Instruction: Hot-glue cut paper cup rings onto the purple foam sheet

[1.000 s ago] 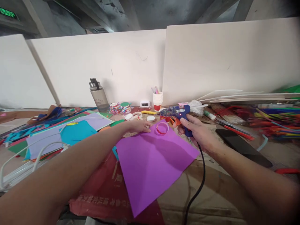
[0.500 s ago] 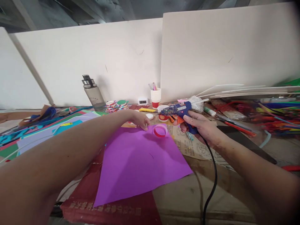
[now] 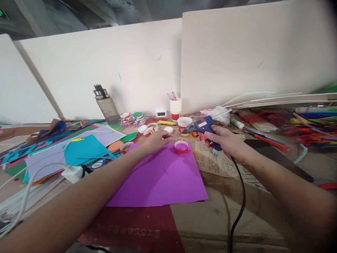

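A purple sheet (image 3: 158, 182) lies flat in front of me. Near its far edge stands a red and white paper ring (image 3: 181, 147). My left hand (image 3: 158, 140) is over the sheet's far edge, just left of the ring, fingers loosely stretched and nothing seen in them. My right hand (image 3: 219, 138) grips a blue hot glue gun (image 3: 206, 126) above the brown printed paper, its nozzle pointing left. The gun's nozzle end is in front of a red and white paper cup (image 3: 184, 122). A white round lid (image 3: 168, 130) lies beyond my left fingers.
A yellow cutter (image 3: 167, 123), a small clock (image 3: 161, 113) and stacked cups (image 3: 175, 107) stand at the back. Coloured sheets (image 3: 81, 151) and a white plug (image 3: 72, 173) are on the left. The gun's black cable (image 3: 240, 196) runs to the front. Pipe cleaners (image 3: 310, 130) lie right.
My left hand has let go of the sheet's far edge and moved slightly right, near the ring. The sheet's near edge now lies lower and flatter. The glue gun stays in my right hand.
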Motion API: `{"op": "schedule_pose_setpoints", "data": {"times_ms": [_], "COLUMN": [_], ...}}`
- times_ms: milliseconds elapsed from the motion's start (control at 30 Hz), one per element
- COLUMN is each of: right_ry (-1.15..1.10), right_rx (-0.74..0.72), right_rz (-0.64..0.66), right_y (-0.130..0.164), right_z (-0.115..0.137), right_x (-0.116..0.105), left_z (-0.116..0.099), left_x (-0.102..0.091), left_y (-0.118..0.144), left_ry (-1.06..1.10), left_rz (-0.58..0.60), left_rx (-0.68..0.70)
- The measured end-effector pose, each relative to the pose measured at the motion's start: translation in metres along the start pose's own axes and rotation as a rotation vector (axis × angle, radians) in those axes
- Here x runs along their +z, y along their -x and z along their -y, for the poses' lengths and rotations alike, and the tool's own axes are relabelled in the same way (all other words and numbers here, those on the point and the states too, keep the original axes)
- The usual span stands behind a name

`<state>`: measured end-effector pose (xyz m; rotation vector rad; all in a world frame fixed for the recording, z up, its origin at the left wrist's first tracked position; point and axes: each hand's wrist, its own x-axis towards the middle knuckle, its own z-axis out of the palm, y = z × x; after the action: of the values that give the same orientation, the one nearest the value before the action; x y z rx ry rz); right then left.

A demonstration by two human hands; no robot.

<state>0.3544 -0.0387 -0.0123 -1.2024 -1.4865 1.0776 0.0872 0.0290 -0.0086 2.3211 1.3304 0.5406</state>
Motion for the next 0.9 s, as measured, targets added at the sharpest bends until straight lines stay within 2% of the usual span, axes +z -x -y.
{"op": "schedule_pose_setpoints", "data": {"times_ms": [67,200,333,500,733,900], "right_ry": [0.049,0.202,0.283,0.366,0.535,0.557], "right_rx": [0.000,0.001,-0.063,-0.144,-0.129,-0.121], "right_rz": [0.015,-0.002,-0.046,-0.070,-0.026,-0.006], "right_y": [0.004,0.013,0.017,0.018,0.021,0.020], "right_z": [0.006,0.019,0.019,0.003,-0.009,-0.009], "right_x": [0.004,0.013,0.021,0.030,0.037,0.037], "left_z": [-0.001,-0.001,0.000,0.002,0.004,0.005], "left_x": [0.011,0.026,0.032,0.035,0.036,0.037], "left_y": [0.010,0.017,0.018,0.018,0.019,0.019], "left_ry": [0.154,0.280,0.316,0.388,0.416,0.442], "left_rz": [-0.097,-0.141,-0.128,-0.122,-0.081,-0.051], "left_rx": [-0.046,-0.049,-0.017,0.002,-0.004,-0.020]}}
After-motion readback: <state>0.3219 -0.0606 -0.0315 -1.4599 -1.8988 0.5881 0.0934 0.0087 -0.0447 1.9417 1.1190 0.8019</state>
